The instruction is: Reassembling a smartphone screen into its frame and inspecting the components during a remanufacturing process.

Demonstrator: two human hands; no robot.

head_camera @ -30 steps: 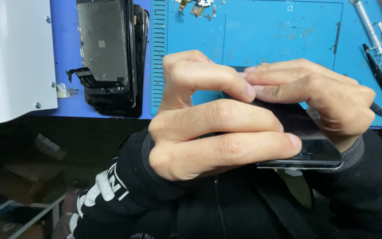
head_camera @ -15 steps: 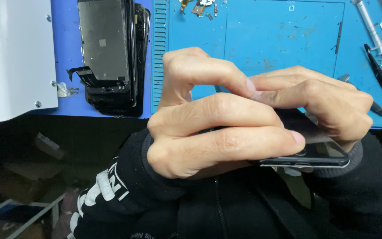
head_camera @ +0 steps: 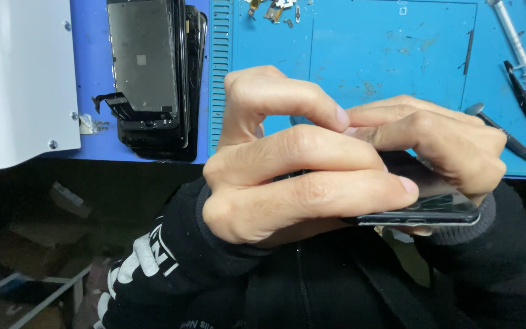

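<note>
Both hands have dropped slightly toward the near edge of the blue mat [head_camera: 391, 55] since the earlier frames, and the dark phone [head_camera: 433, 204] now tilts a little flatter. Held in front of the mat's near edge, the phone is clamped between the left hand [head_camera: 293, 176], whose fingers lie across its glass, and the right hand [head_camera: 439, 137], which curls over its far end. Left forefinger and right fingertips press together above the screen. Left of the mat lies a stack of black screen assemblies [head_camera: 153, 73], beyond it a white panel [head_camera: 19, 79]. Slim tools [head_camera: 518, 45] rest at the mat's right edge on the surface.
</note>
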